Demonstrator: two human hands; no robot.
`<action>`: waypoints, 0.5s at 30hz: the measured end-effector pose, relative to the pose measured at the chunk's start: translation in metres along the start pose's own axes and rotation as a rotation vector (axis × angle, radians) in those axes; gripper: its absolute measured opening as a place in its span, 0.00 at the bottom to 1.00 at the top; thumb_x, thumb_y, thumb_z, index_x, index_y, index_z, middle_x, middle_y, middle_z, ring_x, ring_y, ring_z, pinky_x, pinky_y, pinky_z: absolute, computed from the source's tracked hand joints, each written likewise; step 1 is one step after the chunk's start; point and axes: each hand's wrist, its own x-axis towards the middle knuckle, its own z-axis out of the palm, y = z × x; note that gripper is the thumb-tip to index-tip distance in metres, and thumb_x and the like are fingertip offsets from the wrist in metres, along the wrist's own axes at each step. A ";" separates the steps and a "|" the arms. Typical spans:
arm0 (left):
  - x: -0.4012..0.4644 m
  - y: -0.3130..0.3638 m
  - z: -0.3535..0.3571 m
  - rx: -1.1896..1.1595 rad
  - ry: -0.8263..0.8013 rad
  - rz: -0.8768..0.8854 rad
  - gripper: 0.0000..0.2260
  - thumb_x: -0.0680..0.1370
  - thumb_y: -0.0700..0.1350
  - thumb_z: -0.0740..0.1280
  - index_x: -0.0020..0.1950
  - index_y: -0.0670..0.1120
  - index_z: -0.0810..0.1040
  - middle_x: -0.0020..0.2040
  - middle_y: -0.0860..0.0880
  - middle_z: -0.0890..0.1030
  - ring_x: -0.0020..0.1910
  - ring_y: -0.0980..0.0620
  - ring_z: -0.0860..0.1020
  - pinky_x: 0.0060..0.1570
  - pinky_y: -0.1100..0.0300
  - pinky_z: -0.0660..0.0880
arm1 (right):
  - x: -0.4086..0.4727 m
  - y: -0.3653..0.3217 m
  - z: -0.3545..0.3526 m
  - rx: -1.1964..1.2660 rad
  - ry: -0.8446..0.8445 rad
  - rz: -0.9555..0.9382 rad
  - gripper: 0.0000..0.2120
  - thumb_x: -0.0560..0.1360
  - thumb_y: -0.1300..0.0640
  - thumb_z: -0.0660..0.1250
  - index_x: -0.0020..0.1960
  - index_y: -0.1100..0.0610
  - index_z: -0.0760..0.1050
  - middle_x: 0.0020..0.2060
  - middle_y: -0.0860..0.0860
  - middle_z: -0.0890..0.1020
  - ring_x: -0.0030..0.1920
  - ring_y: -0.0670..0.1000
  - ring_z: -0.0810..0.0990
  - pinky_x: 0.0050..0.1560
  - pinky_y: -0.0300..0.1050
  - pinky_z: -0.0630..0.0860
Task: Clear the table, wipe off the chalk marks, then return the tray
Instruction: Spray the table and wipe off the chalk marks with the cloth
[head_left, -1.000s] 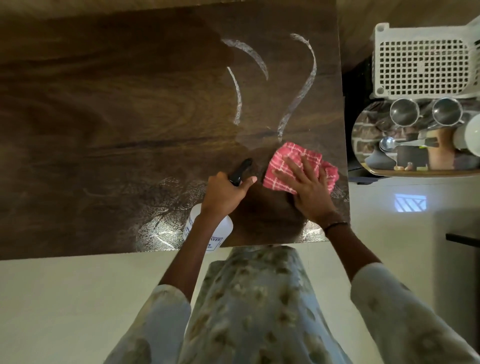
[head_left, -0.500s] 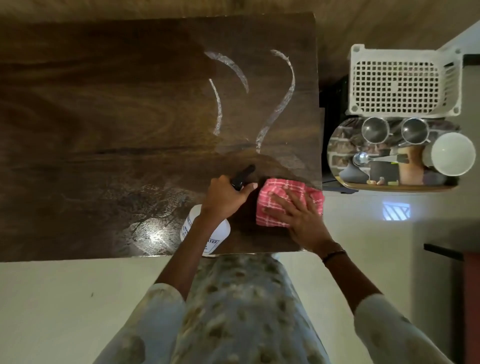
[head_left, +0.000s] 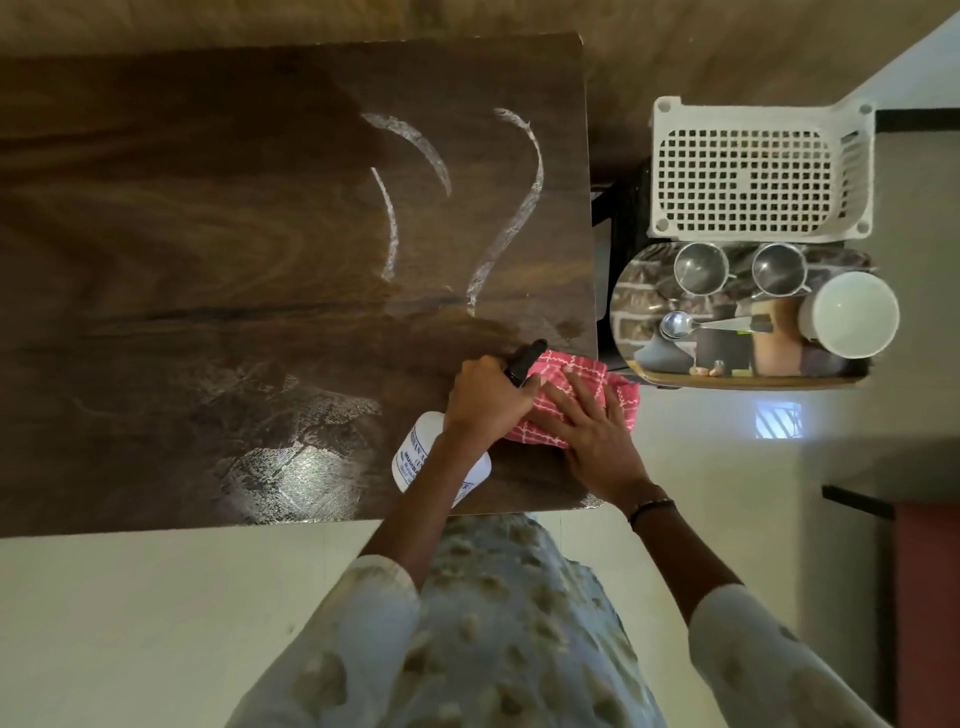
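Dim, warm light overall. A bright glare patch sits on the wet table (head_left: 291, 467) toward seven o'clock; a small light patch falls on the floor (head_left: 777, 421) at four o'clock. Edges bow from the wide lens, detail slightly soft.

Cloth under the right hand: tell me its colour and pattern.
The cloth is pinkish red with a white grid check, seen in the head view.
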 end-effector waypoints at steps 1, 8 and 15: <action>0.000 0.000 0.000 0.000 0.001 0.001 0.15 0.75 0.51 0.69 0.51 0.39 0.80 0.37 0.49 0.75 0.44 0.49 0.75 0.43 0.60 0.69 | 0.000 0.001 0.001 0.001 0.000 -0.001 0.38 0.68 0.62 0.70 0.72 0.42 0.60 0.74 0.52 0.64 0.75 0.60 0.54 0.69 0.67 0.48; 0.011 -0.006 -0.008 -0.053 0.049 -0.059 0.18 0.72 0.55 0.71 0.46 0.38 0.80 0.41 0.44 0.80 0.41 0.46 0.80 0.45 0.50 0.80 | 0.015 0.013 -0.002 -0.006 0.009 -0.024 0.38 0.68 0.63 0.70 0.73 0.43 0.61 0.75 0.52 0.62 0.75 0.60 0.53 0.69 0.69 0.49; 0.021 -0.012 -0.020 -0.129 0.115 -0.087 0.16 0.71 0.54 0.73 0.37 0.42 0.76 0.34 0.47 0.77 0.38 0.45 0.81 0.41 0.52 0.79 | 0.093 0.030 -0.024 0.006 0.043 0.015 0.35 0.71 0.65 0.66 0.73 0.43 0.62 0.75 0.53 0.61 0.75 0.62 0.54 0.69 0.70 0.48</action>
